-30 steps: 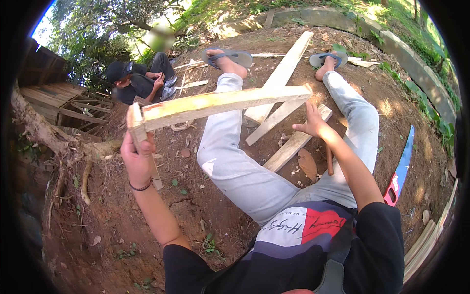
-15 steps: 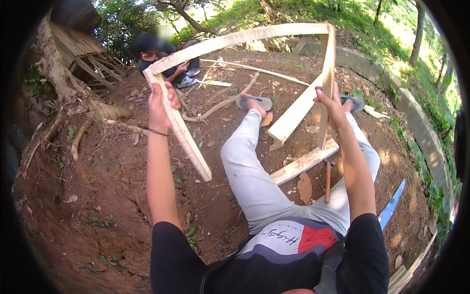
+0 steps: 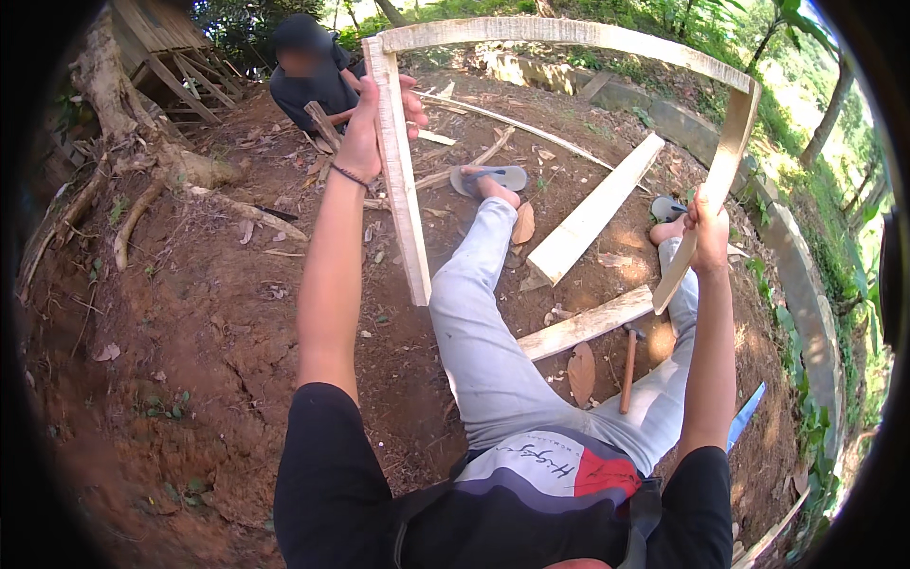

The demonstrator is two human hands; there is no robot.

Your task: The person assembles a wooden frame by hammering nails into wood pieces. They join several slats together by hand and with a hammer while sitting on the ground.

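A three-sided wooden frame (image 3: 569, 33), made of a long crosspiece with a leg at each end, is raised in front of me. My left hand (image 3: 362, 133) holds its left leg below the corner, palm against the wood, with fingertips showing past the far side. Around the right leg, about midway down, the fingers of my right hand (image 3: 708, 230) are closed. The lower end of that leg comes down by a short board (image 3: 588, 322) on the ground. A hammer (image 3: 628, 370) with a wooden handle lies between my legs, beside a dry brown leaf.
Beyond my feet a pale plank (image 3: 597, 209) lies on the soil. Another person (image 3: 313, 85) in dark clothes sits at the far left, near a tree trunk with roots (image 3: 123, 123). A blue blade-like piece (image 3: 746, 417) is at my right; a low concrete edge (image 3: 796, 275) curves behind it.
The frame has shifted right and turned, its left corner rising and its right corner lowering. Both hands moved with it, and my left fingers have loosened and straightened. The seated person's head has turned.
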